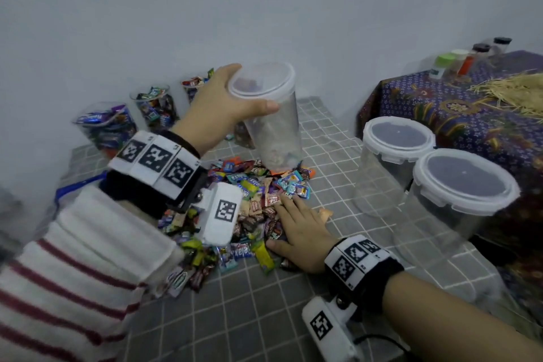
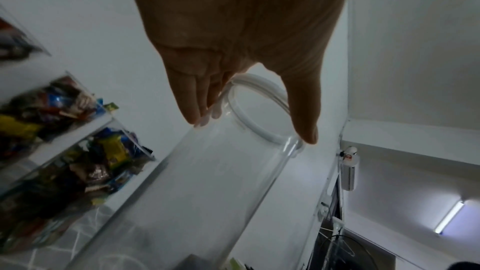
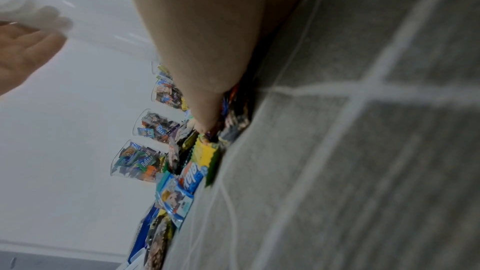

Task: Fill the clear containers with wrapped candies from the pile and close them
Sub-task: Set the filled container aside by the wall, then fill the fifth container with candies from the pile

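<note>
My left hand (image 1: 249, 103) grips a tall clear container (image 1: 274, 132) just under its white rim and holds it tilted above the candy pile (image 1: 249, 206). A few candies lie at its bottom; in the left wrist view the container (image 2: 207, 182) looks open-topped, with the left hand (image 2: 254, 126) wrapped round its rim. My right hand (image 1: 293, 223) lies flat on the right side of the pile, fingers straight, holding nothing that I can see. In the right wrist view the right hand (image 3: 207, 69) presses on the wrappers (image 3: 197, 161).
Three candy-filled clear containers (image 1: 108, 126) stand along the wall at the left. Two empty lidded containers (image 1: 396, 144) (image 1: 464, 182) stand at the right on the grey checked cloth (image 1: 264, 317). Behind them a patterned table (image 1: 435, 103) holds small jars (image 1: 467, 59) and straw (image 1: 514, 91).
</note>
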Available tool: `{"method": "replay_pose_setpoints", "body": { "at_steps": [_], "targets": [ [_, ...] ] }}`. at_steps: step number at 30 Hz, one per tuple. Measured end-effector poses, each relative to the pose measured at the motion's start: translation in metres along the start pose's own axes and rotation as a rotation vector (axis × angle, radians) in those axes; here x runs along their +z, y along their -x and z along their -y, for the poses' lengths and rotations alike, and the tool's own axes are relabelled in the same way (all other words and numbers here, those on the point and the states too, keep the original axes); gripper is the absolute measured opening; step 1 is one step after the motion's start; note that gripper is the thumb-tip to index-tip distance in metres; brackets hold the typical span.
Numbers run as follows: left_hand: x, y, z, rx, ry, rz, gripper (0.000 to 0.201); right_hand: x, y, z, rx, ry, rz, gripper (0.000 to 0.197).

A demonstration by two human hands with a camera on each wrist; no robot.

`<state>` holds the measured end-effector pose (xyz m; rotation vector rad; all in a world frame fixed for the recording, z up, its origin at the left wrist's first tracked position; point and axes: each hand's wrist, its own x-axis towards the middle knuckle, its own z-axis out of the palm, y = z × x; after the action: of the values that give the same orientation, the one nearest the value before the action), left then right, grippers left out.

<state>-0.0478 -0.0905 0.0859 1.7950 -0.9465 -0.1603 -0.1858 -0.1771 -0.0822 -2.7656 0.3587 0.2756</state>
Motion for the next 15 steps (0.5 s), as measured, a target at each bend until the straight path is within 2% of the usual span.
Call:
{"method": "replay_pose_setpoints", "body": {
  "at_steps": [1, 3, 8, 12, 15],
  "targets": [
    [-0.008, 0.014, -0.004, 0.018, 0.011, 0.025, 0.073, 0.001, 0.0, 0.0, -0.001, -0.001, -0.005, 0.077],
    [-0.022, 0.042, -0.007, 0.029, 0.01, 0.075, 0.068, 0.002, -0.002, -0.001, -0.003, -0.005, -0.015, 0.078],
    [-0.043, 0.107, 0.004, -0.073, 0.023, 0.092, 0.077, 0.004, -0.005, -0.001, 0.007, -0.011, -0.02, 0.081],
    [-0.051, 0.146, 0.011, -0.148, 0.072, 0.121, 0.074, 0.003, -0.005, 0.0, 0.02, 0.011, 0.0, 0.091],
    [-0.051, 0.162, 0.018, -0.17, 0.088, 0.124, 0.077, 0.002, -0.003, 0.0, 0.013, 0.008, -0.022, 0.08]
  ]
}}
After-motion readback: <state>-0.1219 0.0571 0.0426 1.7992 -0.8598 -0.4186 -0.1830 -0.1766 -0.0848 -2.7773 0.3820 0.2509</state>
